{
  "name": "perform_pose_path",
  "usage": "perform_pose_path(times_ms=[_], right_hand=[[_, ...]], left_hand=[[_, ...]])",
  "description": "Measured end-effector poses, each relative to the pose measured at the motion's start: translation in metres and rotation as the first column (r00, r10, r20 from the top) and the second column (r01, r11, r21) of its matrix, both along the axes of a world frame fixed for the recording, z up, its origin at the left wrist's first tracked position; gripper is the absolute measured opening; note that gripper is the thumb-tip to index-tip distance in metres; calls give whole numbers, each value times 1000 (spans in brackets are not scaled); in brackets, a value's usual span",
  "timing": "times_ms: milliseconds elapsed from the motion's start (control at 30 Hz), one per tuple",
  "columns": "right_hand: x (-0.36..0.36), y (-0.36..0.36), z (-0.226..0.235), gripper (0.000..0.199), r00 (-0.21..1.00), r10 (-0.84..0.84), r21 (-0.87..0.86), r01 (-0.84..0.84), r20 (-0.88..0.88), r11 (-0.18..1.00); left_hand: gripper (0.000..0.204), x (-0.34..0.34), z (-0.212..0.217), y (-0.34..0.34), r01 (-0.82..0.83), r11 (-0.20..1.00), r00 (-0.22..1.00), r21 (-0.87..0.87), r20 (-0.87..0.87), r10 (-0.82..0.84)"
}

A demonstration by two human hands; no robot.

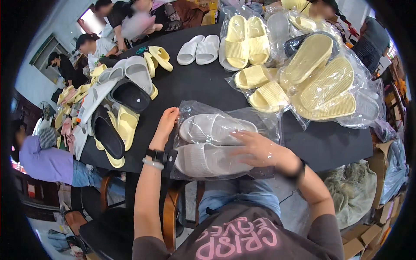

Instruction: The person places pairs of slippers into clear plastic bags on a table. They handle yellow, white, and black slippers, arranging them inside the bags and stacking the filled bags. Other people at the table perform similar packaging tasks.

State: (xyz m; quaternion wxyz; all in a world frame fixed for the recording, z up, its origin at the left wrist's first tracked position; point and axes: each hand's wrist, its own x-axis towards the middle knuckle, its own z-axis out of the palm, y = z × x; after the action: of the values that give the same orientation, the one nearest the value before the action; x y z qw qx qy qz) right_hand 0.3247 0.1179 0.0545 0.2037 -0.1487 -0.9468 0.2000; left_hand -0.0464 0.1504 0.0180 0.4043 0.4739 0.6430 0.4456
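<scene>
Laid left to right in the clear bag [188,108], the grey slippers [207,157] are overlapped by the nearer right hand [261,149], spread open, while the bag's far-left edge is seemingly pinched by the left hand [165,123].

Two slippers [200,157] in one near bag [195,107]

Two grey slides [207,159] lie side by side inside clear plastic [269,123].

The nearer grey slipper [208,160] was partly hidden by the right hand [262,149], whose wristband [298,172] was blurred; the dark shirt [260,223] was cut off by the lower edge.
</scene>
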Motion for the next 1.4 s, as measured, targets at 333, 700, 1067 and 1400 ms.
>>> perform_pose_path(times_ms=[333,700,1067,1400], right_hand=[[-85,14,-30,41,945,15,-117,24,325,993],[-16,-8,-8,35,904,-378,40,378,200,925],[27,-12,-2,36,930,-345,15,346,131,938],[-2,-12,-15,36,889,-419,65,415,186,908]], left_hand=[[22,-3,-32,39,-212,977,814,-10,552,182],[22,-27,-42,23,-373,925,813,77,508,285],[33,-10,-21,30,-291,949,906,124,354,231],[52,21,-12,-68,292,953,568,80,-816,-105]])
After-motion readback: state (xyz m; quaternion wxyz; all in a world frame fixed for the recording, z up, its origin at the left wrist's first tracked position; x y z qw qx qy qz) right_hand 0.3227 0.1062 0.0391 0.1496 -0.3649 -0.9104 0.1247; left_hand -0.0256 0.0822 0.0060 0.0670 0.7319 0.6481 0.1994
